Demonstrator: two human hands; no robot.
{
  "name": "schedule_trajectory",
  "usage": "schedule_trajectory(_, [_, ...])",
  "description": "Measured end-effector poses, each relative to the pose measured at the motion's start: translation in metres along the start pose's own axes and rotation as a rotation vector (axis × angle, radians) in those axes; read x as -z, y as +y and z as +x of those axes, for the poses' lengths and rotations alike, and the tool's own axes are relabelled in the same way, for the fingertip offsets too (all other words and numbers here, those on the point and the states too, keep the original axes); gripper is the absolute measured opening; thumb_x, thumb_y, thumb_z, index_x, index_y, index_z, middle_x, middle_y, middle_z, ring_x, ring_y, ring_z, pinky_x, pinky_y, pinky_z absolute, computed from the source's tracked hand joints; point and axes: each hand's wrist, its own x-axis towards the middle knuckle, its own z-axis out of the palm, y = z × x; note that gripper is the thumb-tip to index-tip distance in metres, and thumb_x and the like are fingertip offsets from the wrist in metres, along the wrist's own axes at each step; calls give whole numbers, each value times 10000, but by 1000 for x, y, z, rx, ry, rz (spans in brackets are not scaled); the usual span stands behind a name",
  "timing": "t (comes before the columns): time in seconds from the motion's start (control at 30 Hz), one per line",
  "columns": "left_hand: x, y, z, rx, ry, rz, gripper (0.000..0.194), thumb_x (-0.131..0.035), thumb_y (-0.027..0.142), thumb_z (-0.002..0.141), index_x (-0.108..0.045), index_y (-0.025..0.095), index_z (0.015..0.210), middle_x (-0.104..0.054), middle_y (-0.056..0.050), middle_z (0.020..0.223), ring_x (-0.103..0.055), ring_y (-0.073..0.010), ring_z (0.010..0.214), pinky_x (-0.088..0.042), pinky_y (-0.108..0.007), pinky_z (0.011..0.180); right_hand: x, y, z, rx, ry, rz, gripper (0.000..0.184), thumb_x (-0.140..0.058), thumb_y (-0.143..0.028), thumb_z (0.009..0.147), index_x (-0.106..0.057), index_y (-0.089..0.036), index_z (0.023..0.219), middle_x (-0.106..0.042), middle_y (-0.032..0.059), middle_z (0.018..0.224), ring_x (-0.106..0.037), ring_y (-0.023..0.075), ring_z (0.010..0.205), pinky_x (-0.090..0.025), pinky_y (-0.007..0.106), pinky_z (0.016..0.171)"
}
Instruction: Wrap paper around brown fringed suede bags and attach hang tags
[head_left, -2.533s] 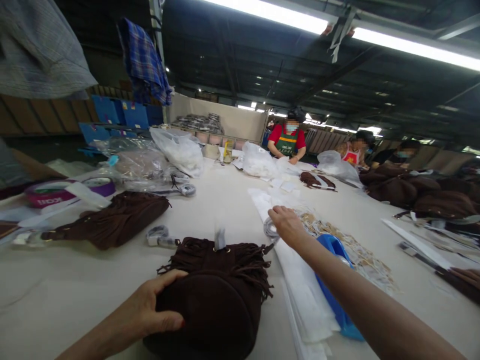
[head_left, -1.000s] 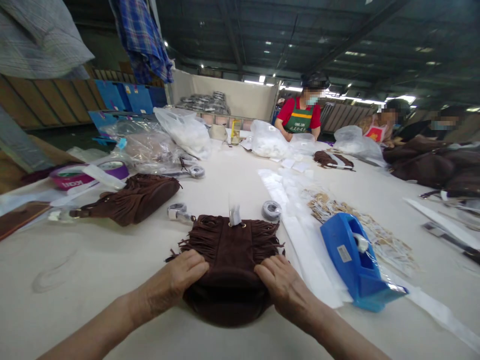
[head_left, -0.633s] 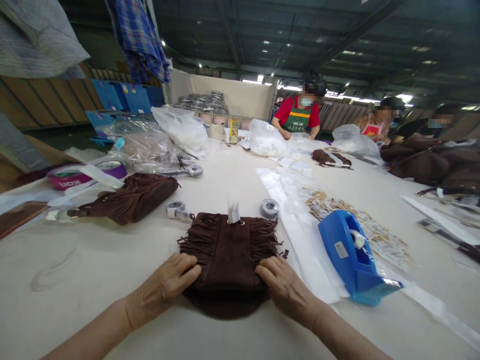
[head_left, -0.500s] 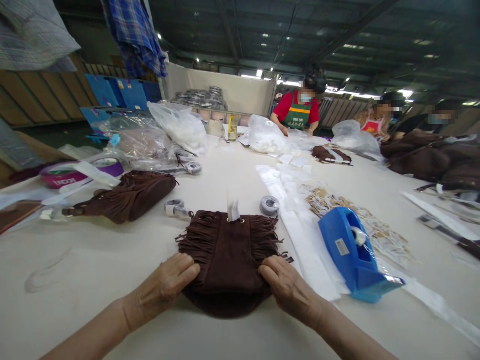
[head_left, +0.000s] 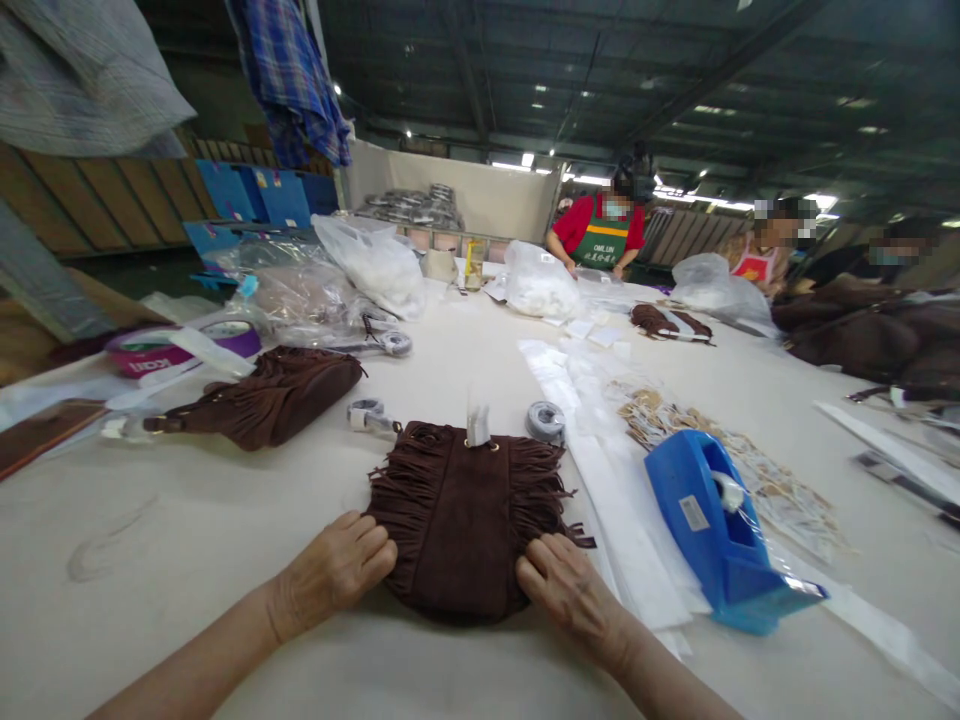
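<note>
A dark brown fringed bag (head_left: pixel 476 520) lies on the pale table in front of me, its fringe spread to both sides. White wrapping (head_left: pixel 478 425) covers a part at its top, beside small metal eyelets. My left hand (head_left: pixel 341 562) is closed at the bag's lower left edge, gripping it there. At the lower right edge, my right hand (head_left: pixel 562 585) has its fingers curled onto the bag. Wrapped rings sit just beyond the bag, one at the left (head_left: pixel 366 413) and one at the right (head_left: pixel 545 421). Fingertips of both hands are partly hidden.
A blue tape dispenser (head_left: pixel 720 530) stands at the right beside white plastic sheets (head_left: pixel 600 480) and a heap of tags (head_left: pixel 720 460). Another brown fringed bag (head_left: pixel 277 400) lies left, near a purple tape roll (head_left: pixel 180 350). A co-worker (head_left: pixel 600 230) stands across the table.
The bag's lower edge now lies flatter, where it bulged toward me before. Both hands keep their places at its sides. The whole view has shifted slightly.
</note>
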Motion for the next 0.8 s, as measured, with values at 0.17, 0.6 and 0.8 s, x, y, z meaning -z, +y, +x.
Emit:
schedule_trajectory(0.17, [9, -8, -6, 279, 26, -107, 305, -379, 10, 773, -466, 149, 1030, -552, -71, 932, -504, -181, 858, -433, -307, 755, 1, 0, 3, 17, 6, 42, 203, -418, -5, 819, -472, -183, 739, -520, 19, 686, -430, 159, 618, -329, 275, 606])
schedule_trajectory(0.6, [-8, 16, 8, 1124, 227, -614, 362, -447, 56, 588, -481, 172, 929, -517, -71, 976, -500, -206, 953, -481, -353, 787, -17, 28, -8, -171, -55, 499, 346, -343, 30, 549, -339, -231, 776, -454, -9, 733, -500, 145, 659, -356, 225, 556])
schedule_trajectory(0.8, [-17, 31, 23, 1378, 328, -630, 343, -403, 45, 569, -525, 193, 854, -572, -23, 868, -541, -185, 857, -450, -352, 810, -25, 31, -14, -146, -59, 457, 211, -376, -42, 700, -343, -234, 781, -441, -6, 721, -495, 145, 628, -377, 232, 556])
